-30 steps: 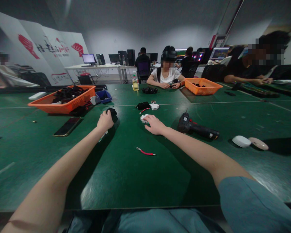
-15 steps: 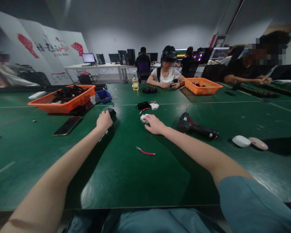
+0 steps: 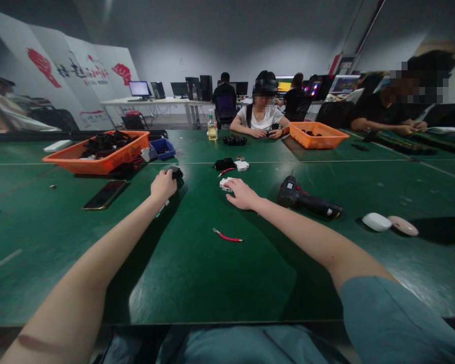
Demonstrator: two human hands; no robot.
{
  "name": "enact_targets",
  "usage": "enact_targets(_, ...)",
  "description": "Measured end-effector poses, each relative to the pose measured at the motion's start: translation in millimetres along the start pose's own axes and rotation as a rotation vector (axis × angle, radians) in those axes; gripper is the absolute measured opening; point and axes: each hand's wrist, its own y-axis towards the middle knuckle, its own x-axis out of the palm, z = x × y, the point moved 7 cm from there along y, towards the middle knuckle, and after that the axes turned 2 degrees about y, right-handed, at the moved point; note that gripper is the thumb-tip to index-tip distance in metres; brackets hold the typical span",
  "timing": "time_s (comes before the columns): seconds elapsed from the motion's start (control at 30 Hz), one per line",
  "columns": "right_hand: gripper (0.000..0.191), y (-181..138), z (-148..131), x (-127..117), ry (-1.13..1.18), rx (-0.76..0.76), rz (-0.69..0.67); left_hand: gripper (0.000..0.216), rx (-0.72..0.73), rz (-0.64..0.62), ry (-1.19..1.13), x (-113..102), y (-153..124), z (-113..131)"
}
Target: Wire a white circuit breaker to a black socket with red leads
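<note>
My left hand [image 3: 164, 185] has its fingers wrapped round a black blocky part [image 3: 177, 175] at the table's left middle. A bit of white and green shows under that wrist, too small to name. To the right, my right hand [image 3: 243, 195] lies low over the table, fingers stretched onto a small white blocky part [image 3: 225, 183], thumb apart from it. Nearer to me, between my forearms, lies a short red cable [image 3: 228, 236] with metal ends. Beyond my right hand are a black part [image 3: 224, 164], a white part [image 3: 241, 166] and another red cable [image 3: 226, 172].
A black power screwdriver [image 3: 307, 197] lies right of my right hand. At left are a phone [image 3: 104, 195], an orange basket [image 3: 98, 164] of black parts and a blue bin [image 3: 163, 149]. Across the table sits a person [image 3: 260, 108] beside another orange basket [image 3: 318, 139].
My left hand and the black part tilt very slightly. My right hand, the cables and the screwdriver stay in place.
</note>
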Motion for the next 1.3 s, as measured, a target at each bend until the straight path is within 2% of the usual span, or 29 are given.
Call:
enact_targets(0.43,0.039,0.0,2.9,1.9,-0.028,-0.013,0.024,0.05,0.004,0.062,0.053,-3.8,-5.4,5.6)
enact_targets(0.6,0.039,-0.4,2.7,1.4,-0.014,-0.012,0.024,0.054,-0.035,0.047,0.058,-5.8,-7.0,3.3)
enact_targets(0.73,0.039,-0.5,1.9,0.7,-0.009,-0.015,0.02,0.059,-0.003,0.075,0.076,-10.5,-10.5,7.2)
enact_targets(0.9,0.04,-0.3,2.2,0.8,-0.005,-0.004,0.008,0.051,-0.025,0.045,0.088,-9.2,-11.7,7.1)
enact_targets(1.17,0.04,0.0,1.9,1.1,-0.01,-0.004,0.003,0.053,-0.035,0.011,0.107,-2.5,-8.7,6.3)
enact_targets(1.3,0.04,0.1,1.4,0.7,-0.022,0.002,0.006,0.052,0.009,0.015,0.126,-0.1,-13.2,10.9)
